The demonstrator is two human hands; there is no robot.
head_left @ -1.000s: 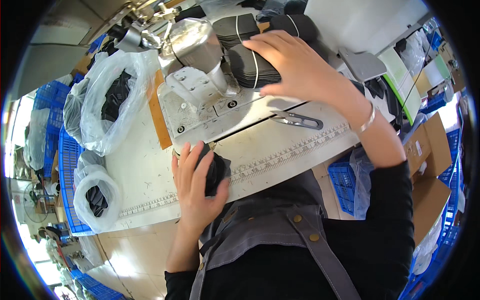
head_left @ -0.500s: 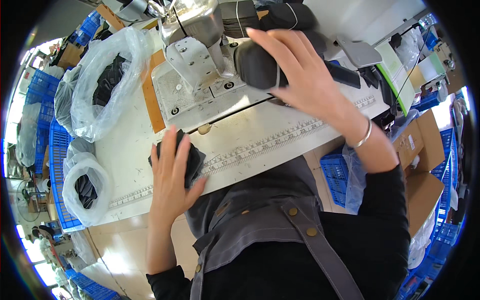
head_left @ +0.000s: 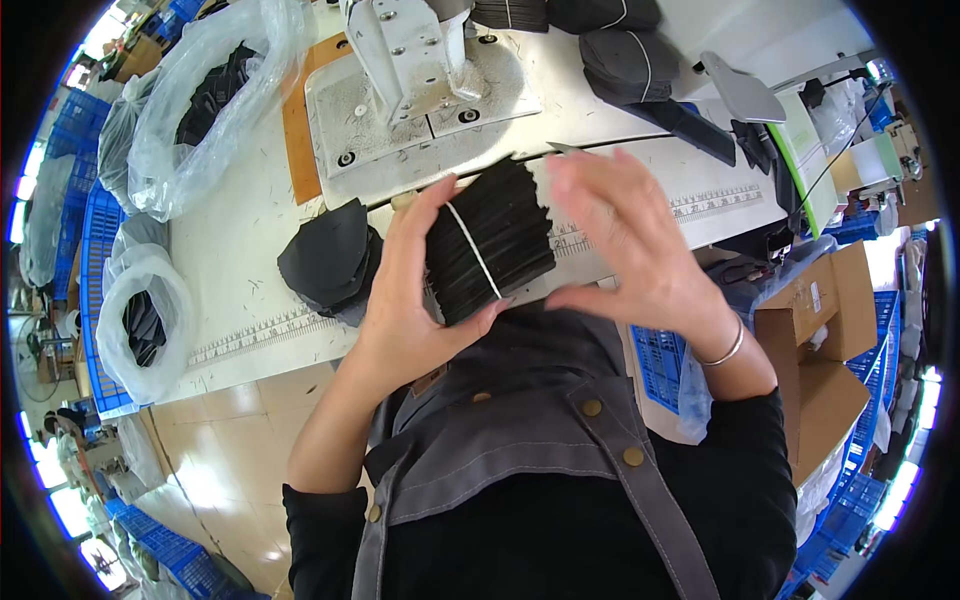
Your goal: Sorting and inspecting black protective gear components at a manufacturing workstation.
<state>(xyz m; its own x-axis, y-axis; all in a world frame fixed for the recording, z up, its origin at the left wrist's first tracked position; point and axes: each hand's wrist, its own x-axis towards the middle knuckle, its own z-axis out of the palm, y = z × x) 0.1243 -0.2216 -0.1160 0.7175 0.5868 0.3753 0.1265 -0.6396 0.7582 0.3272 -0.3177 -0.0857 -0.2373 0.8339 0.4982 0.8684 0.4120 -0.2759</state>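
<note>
A bundle of black cut fabric pieces (head_left: 505,235), tied with white string, stands over the table's front edge with its layered edges showing. My left hand (head_left: 395,315) grips its left end between thumb and fingers. To its right, my right hand (head_left: 640,250) hovers apart from the bundle, thumb and fingers spread and the fingertips smeared by motion. A loose pile of black pieces (head_left: 325,255) lies on the table just left of my left hand.
Behind the bundle stands a white metal machine (head_left: 400,70) on its base plate. More tied black bundles (head_left: 625,65) lie at the back right. Plastic bags (head_left: 150,340) with black pieces are at the left. A ruler strip (head_left: 715,205) runs along the table's front.
The right hand has brought a tied bundle from the back right to the front and let go of it. My left hand has left the loose pile and now grips the bundle.
</note>
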